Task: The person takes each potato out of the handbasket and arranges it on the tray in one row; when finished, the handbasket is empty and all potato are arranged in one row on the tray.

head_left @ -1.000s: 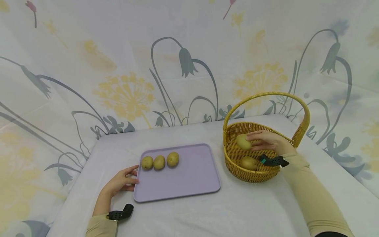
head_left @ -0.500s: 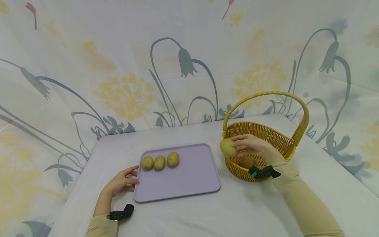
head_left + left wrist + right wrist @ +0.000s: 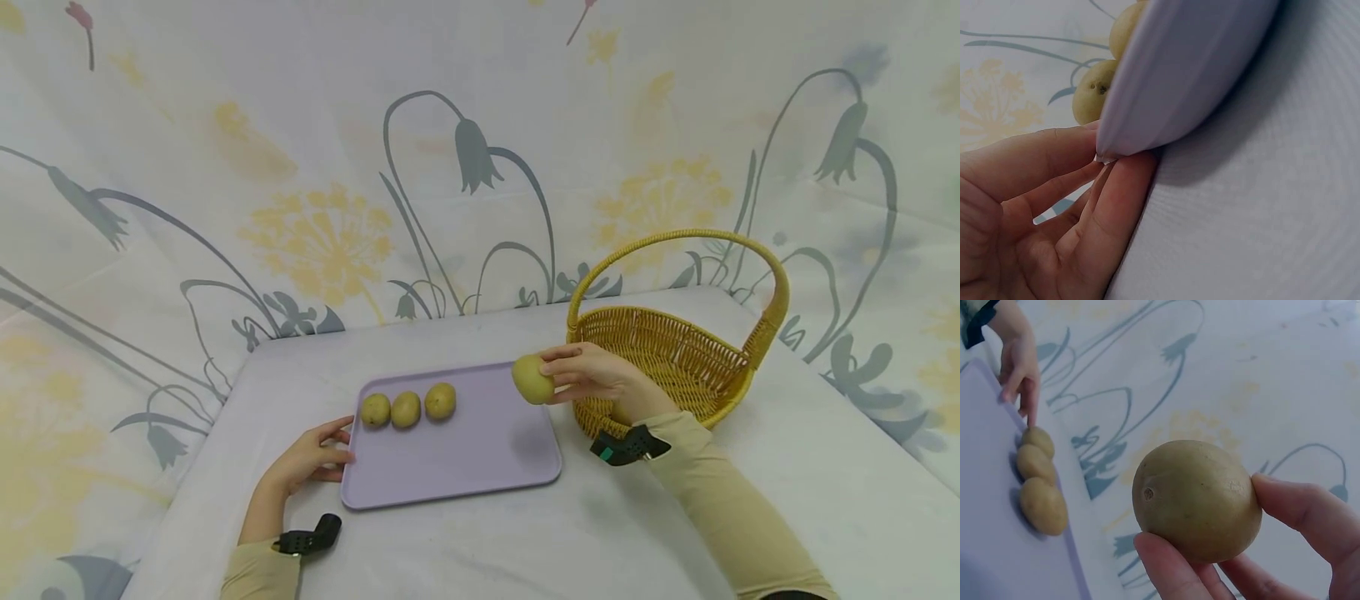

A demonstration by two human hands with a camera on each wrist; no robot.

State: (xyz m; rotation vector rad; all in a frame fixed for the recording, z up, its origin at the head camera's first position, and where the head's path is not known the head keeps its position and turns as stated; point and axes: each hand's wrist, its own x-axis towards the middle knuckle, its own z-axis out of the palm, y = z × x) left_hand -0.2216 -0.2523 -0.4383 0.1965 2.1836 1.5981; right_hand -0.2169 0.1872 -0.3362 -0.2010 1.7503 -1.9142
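Note:
My right hand [image 3: 592, 379] pinches a potato [image 3: 533, 380] between thumb and fingertips, raised over the right end of the lilac tray [image 3: 457, 458]. The right wrist view shows that potato [image 3: 1197, 500] close up, with a small dark eye on its skin. Three more potatoes [image 3: 407, 410] sit in a row along the tray's back left. At the tray's left edge, my left hand [image 3: 307, 458] holds the rim; the left wrist view has its fingers [image 3: 1119, 206] against the rim. One potato [image 3: 621, 412] in the basket is mostly hidden behind the right hand.
A golden wicker basket [image 3: 675, 337] with a tall arched handle stands right of the tray. A white cloth [image 3: 480, 550] covers the table, and a flower-printed curtain [image 3: 315, 167] hangs behind it.
The right hand has carried the potato leftward, out of the basket and over the tray's right end. The left hand, the tray and its three potatoes stay where they were.

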